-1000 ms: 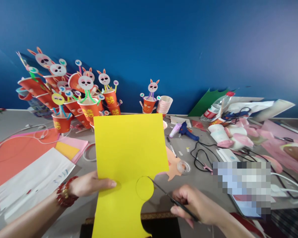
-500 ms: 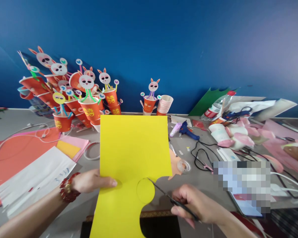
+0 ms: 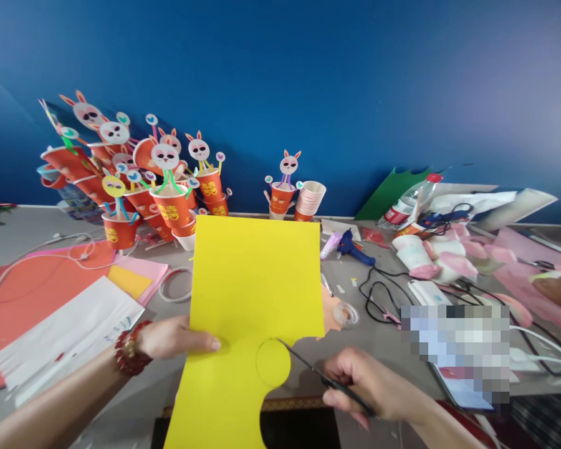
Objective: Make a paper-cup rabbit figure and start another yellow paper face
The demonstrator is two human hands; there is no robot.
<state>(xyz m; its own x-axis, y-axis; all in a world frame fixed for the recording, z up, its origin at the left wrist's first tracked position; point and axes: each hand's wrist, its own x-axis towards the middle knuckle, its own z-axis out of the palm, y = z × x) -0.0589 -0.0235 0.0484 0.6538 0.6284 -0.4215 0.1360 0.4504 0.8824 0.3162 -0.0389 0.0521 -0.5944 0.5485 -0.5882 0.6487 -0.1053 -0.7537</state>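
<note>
Over a gray table (image 3: 378,352), pinching yellow paper (image 3: 257,280) in the left hand (image 3: 172,338); wrapping the right hand (image 3: 362,377) around black scissors (image 3: 330,380), against a drawn circle (image 3: 272,363) between both hands.

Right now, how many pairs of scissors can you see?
2: black scissors in the right hand, at the yellow sheet; apparently a second pair on pink paper, far right. Others may be hidden.

head cam, my single view | worn on the person's head, i look from behind and above the left hand (image 3: 177,338) and right hand (image 3: 358,381) | facing forward, tilted down over the table (image 3: 378,342) | hands near, low in frame; blue wall (image 3: 280,75) farther off, filling the frame's top
</note>
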